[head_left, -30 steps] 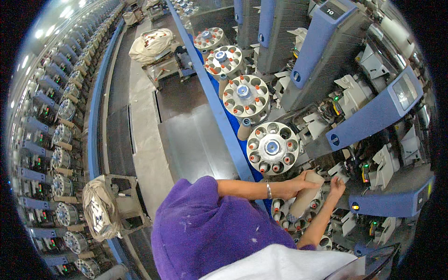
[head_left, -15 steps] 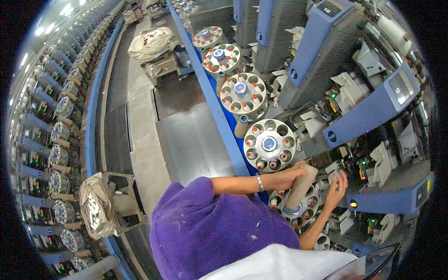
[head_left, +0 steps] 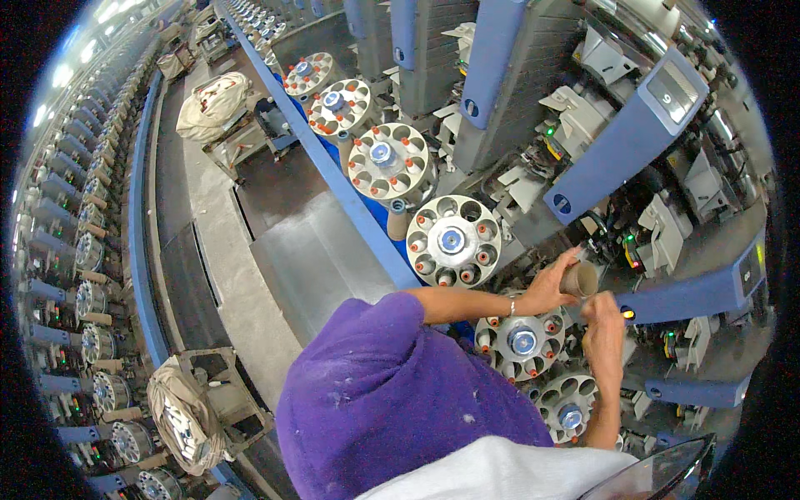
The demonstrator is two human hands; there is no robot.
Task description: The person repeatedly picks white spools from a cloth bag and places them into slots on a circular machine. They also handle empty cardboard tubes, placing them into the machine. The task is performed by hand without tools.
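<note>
A brown cardboard cone is in my left hand, with fingers wrapped round its side and its open end turned toward me. Close beside that end is my right hand, its fingers curled together; what they hold, if anything, is hidden and slightly blurred. Both hands are above a round bobbin magazine whose pockets hold several bobbins with orange tips. A second round magazine stands just beyond my left forearm. The blue machine arm with a lit orange lamp lies to the right of my right hand.
More round magazines line the blue rail. Another cardboard cone stands between two of them. Across the aisle floor sits a cart with a cloth sack of white tubes; another loaded cart is farther off.
My left hand has moved right and tipped the cardboard cone from slanting over the magazine to facing me end-on. My right hand has closed its fingers near the cone. The view has shifted.
</note>
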